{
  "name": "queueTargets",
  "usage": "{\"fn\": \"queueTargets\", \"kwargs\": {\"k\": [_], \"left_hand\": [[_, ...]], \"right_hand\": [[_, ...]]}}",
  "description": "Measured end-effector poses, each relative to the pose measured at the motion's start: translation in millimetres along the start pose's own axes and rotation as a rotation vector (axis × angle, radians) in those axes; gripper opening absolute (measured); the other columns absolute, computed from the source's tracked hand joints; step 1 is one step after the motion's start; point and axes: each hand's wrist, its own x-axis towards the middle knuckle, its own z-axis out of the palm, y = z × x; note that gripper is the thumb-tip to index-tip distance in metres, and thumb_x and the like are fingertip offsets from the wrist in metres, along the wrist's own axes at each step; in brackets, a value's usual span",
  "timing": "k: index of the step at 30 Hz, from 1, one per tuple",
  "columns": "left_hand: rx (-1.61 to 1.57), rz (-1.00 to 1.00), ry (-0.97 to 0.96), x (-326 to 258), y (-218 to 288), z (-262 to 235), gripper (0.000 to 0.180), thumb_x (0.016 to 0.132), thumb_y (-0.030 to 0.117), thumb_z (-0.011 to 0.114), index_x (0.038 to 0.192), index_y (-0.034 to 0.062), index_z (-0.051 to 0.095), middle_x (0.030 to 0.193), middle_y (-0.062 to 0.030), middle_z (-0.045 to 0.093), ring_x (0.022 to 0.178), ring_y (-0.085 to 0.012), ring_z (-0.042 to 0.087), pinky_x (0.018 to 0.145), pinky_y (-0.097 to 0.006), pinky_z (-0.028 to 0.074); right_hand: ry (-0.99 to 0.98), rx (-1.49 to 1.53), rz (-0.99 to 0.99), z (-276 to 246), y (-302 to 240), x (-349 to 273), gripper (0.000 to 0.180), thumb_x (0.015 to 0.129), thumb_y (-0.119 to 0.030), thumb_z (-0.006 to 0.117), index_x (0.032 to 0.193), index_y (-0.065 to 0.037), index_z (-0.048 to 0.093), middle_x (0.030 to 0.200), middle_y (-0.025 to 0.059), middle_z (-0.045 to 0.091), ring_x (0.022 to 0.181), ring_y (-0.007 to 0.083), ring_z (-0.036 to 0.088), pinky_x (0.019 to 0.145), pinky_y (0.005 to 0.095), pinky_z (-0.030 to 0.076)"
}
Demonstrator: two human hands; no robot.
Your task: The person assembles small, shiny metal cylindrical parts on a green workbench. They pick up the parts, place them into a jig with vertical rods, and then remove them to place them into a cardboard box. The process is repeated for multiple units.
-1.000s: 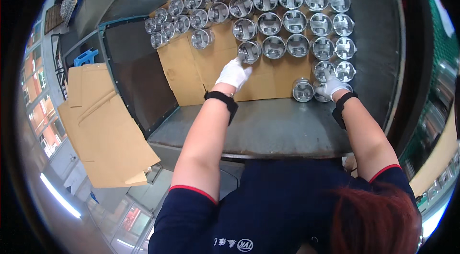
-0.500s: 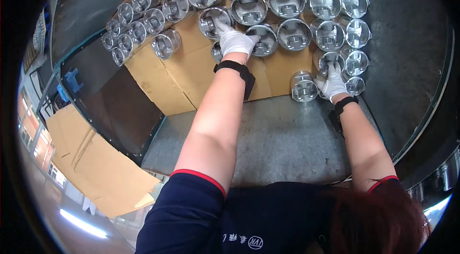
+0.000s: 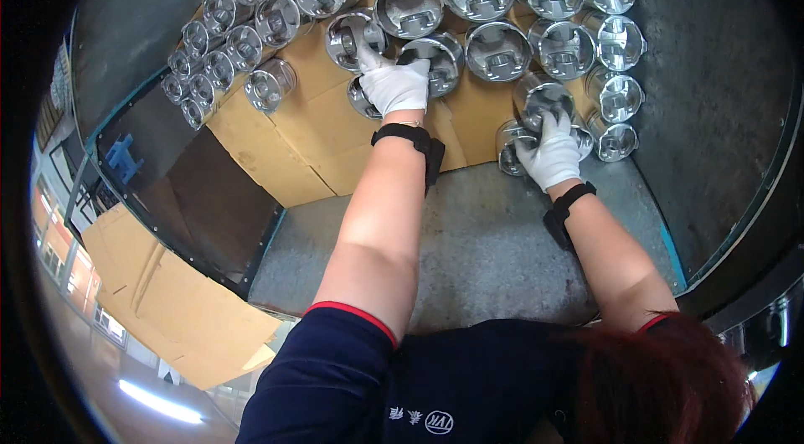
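Note:
Shiny metal engine pistons stand in rows, their hollow undersides turned toward me. My left hand (image 3: 395, 87), in a white glove, rests with its fingers spread. A fingertip reaches the underside of one piston (image 3: 345, 40); the thumb lies against a neighbouring piston (image 3: 441, 60). Below them, another piston (image 3: 360, 99) is partly covered by this hand. On the right, my gloved right hand (image 3: 553, 151) is closed on a tilted piston (image 3: 536, 92), with fingers at its open end. Two pistons stand beside that hand, a left one (image 3: 509, 142) and a partly hidden right one (image 3: 582, 141).
Brown cardboard (image 3: 293, 142) lies under the pistons. Nearer me is a grey metal surface (image 3: 486, 251). Dark side walls (image 3: 703, 109) enclose the work area. A loose cardboard sheet (image 3: 167, 293) stands outside at the lower left, and a blue clamp-like part (image 3: 124, 159) sits by the left wall.
My right hand has shifted left, and the piston in it has tilted and moved out of its row. The left hand stays by the same pistons. The whole view has shifted slightly.

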Motion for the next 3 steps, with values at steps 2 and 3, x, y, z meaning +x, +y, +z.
{"fn": "queueTargets", "kwargs": {"k": [2,3], "left_hand": [[-0.085,-0.012,0.012,-3.6,-2.5,4.0,0.117,0.059,0.027,0.089,0.156,0.0107,0.026,0.134,-0.0269,0.059,0.119,-0.0463,0.059,0.104,-0.047,0.047],[-0.119,-0.02,0.009,-4.8,-2.4,4.7,0.123,0.059,0.028,0.089,0.16,0.0144,0.02,0.139,-0.0277,0.057,0.123,-0.0461,0.058,0.106,-0.046,0.046]], "right_hand": [[0.006,-0.02,-0.132,5.3,-0.7,-2.3,0.082,0.072,-0.04,0.082,0.14,-0.006,0.05,0.152,0.0264,0.04,0.129,0.0504,0.05,0.11,0.0593,0.04],[0.006,-0.013,-0.13,7.2,-0.3,-2.3,0.082,0.072,-0.04,0.082,0.14,-0.006,0.05,0.152,0.0264,0.04,0.129,0.0504,0.05,0.11,0.0593,0.04]]}}
